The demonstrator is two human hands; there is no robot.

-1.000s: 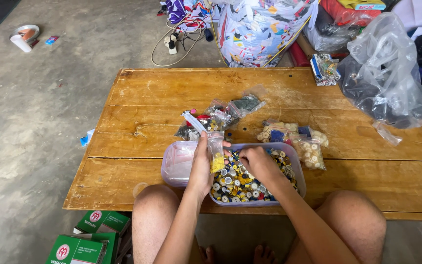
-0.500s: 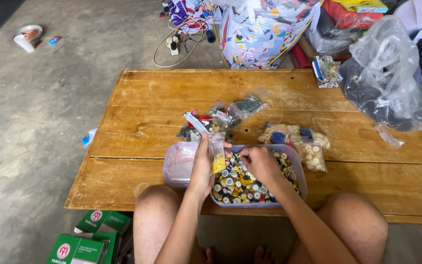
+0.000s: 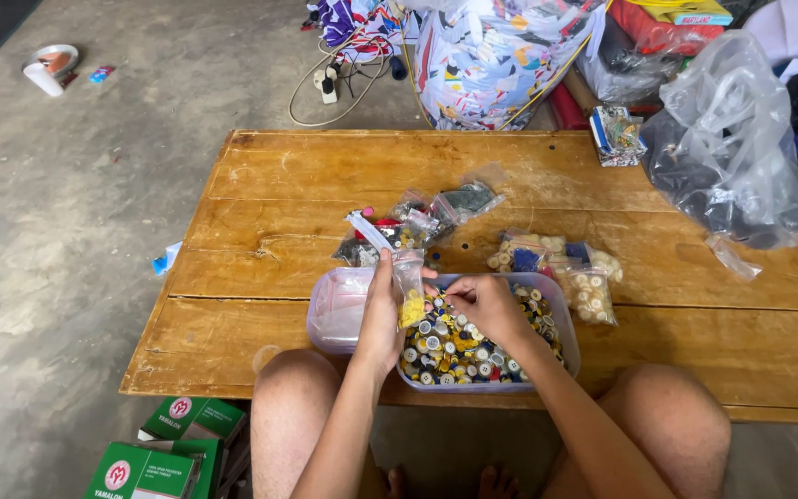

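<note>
My left hand [image 3: 382, 314] holds a small clear plastic bag [image 3: 408, 286] upright, with yellow buttons in its bottom. My right hand [image 3: 480, 305] hovers beside the bag's mouth, fingers pinched together over a clear plastic tub [image 3: 565, 356] full of mixed coloured buttons. Whether a button sits between the pinched fingers is too small to tell. The tub rests on a low wooden table [image 3: 325, 176] at its front edge. A clear lid [image 3: 339, 310] lies just left of the tub.
Small bags of sorted buttons [image 3: 584, 286] lie right of the tub, and more bags [image 3: 417, 217] lie behind it. A big clear plastic bag [image 3: 731, 148] sits at the table's right end. Green boxes [image 3: 163, 448] stand on the concrete floor at left. My bare knees are under the table edge.
Both hands stay over the tub with the small bag. The view has shifted slightly; nothing else has visibly moved.
</note>
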